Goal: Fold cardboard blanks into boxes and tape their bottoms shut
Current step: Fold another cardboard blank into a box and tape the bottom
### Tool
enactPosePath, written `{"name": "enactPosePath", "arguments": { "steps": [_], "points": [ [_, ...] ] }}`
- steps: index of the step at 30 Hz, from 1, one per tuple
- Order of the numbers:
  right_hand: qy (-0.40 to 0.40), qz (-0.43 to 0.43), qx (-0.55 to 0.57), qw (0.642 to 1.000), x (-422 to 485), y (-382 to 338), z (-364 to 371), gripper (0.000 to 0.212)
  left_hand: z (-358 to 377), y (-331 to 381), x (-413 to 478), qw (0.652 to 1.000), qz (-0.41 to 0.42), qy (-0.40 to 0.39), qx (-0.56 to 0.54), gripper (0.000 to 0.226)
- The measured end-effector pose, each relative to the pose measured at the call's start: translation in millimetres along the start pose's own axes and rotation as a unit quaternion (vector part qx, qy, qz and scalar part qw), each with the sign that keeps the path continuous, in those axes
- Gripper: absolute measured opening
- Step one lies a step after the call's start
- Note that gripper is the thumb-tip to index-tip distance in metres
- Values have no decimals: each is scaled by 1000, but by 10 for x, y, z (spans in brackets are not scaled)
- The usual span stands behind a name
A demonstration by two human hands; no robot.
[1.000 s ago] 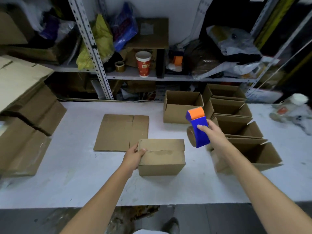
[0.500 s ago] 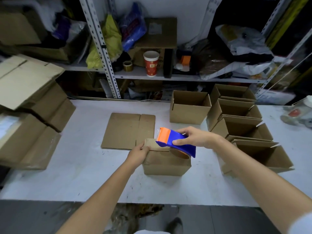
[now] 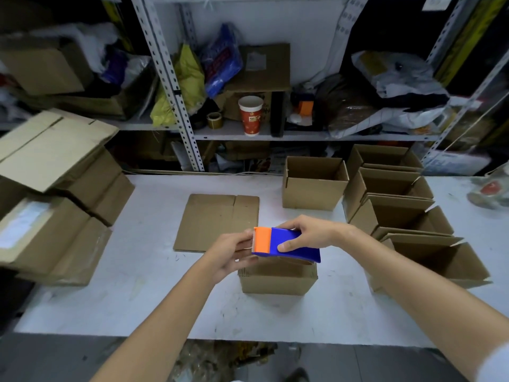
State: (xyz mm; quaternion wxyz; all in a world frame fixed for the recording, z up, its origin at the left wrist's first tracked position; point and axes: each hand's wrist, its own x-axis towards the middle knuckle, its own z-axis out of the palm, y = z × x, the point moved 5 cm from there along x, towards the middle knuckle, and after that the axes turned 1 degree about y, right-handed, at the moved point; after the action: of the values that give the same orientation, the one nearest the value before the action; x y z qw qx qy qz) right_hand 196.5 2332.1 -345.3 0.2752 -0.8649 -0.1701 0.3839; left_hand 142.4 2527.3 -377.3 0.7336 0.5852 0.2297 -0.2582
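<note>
white table (image 3: 137, 271) | right hand (image 3: 311, 232) grips tape dispenser (image 3: 286, 244) | left hand (image 3: 231, 252) pinching its front

Surface: my white table (image 3: 137, 285) | under my right hand (image 3: 311, 234): folded box (image 3: 278, 279) | beyond my left hand (image 3: 231, 253): flat cardboard blank (image 3: 212, 221) | right of right hand: open boxes (image 3: 399, 213) | far left: stacked cartons (image 3: 55, 216)

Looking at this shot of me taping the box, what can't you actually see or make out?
Head view only:
- Top seam of the folded box: covered by the tape dispenser and both hands.
- Tape end: hidden by the left hand at the orange blade end.
- Tape roll: mostly under the dispenser and right hand.
- Cup print: too small.
- Object at the right edge: blurred, cut off.
</note>
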Motion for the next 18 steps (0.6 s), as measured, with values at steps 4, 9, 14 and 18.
{"name": "enactPosePath", "arguments": {
  "steps": [4, 9, 14, 18],
  "points": [
    [-1, -1, -10, 1000, -3, -35, 18, 58, -70, -77, 80, 1000, 1, 21, 23, 23],
    [-2, 7, -43, 999, 58, -148, 81, 59, -149, -128, 170, 990, 27, 106, 84, 22],
    [9, 36, -69, 997, 183, -199, 161, 62, -251, -168, 236, 985, 42, 135, 96, 14],
    [19, 52, -88, 995, 228, -232, 190, 63, -302, -196, 313, 980, 52, 153, 117, 12]
  ]
}}
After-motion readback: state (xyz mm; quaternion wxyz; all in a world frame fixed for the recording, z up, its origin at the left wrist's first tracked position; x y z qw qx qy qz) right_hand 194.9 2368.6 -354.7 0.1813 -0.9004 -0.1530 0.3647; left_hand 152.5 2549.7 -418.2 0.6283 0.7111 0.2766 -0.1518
